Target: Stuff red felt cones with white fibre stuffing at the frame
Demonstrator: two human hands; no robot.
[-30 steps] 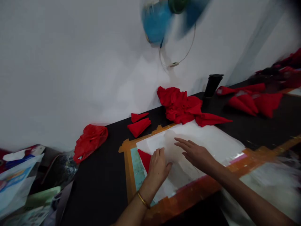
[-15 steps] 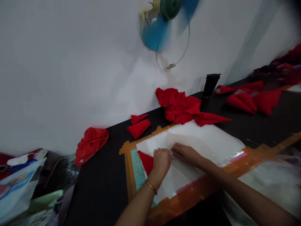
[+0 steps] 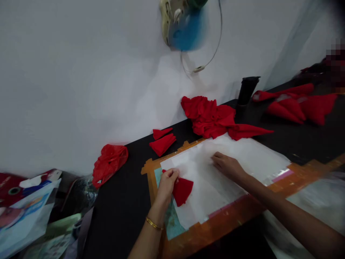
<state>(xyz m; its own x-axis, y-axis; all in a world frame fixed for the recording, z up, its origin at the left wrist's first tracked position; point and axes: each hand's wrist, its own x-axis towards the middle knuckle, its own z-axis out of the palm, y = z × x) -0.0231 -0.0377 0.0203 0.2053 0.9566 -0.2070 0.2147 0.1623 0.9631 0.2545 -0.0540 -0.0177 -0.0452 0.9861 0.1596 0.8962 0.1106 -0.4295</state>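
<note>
My left hand (image 3: 166, 184), with a gold bangle on its wrist, pinches a small red cloth piece (image 3: 183, 191) near its narrow end. The wide end of the cloth spreads to the right over the white sheet (image 3: 258, 154). Farther right, my right hand (image 3: 228, 166) is over the middle of that sheet with its fingers curled together. Whatever those fingers hold, if anything, is too small to make out. Orange tape (image 3: 229, 221) borders the sheet, and a teal patterned surface (image 3: 174, 219) shows beneath its left side.
Two red cloth pieces (image 3: 163, 144) lie behind the sheet. A red cloth heap (image 3: 210, 117), a black cup (image 3: 248, 90) and red cone shapes (image 3: 285, 109) stand to the right. On the left are a red plastic bag (image 3: 110, 163) and several packages. A fan (image 3: 185, 28) hangs on the wall.
The hands have moved apart: my left went left, and my right went farther away and rightward. The red cloth now lies right of my left hand instead of left of it.
</note>
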